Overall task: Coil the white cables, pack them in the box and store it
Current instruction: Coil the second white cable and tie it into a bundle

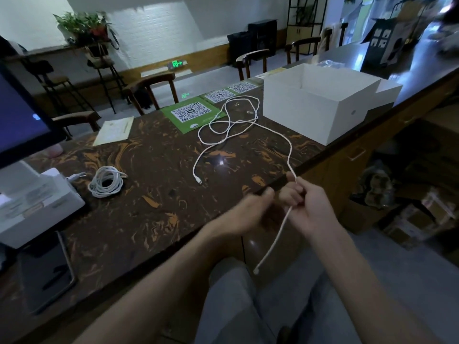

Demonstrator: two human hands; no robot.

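So that coiling can start, the right hand (308,207) grips the cable (289,150) near its end; the left hand (248,212), curled, seems empty.

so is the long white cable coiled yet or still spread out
Spread out: the long cable lies in loose loops on the counter; the right hand grips one end.
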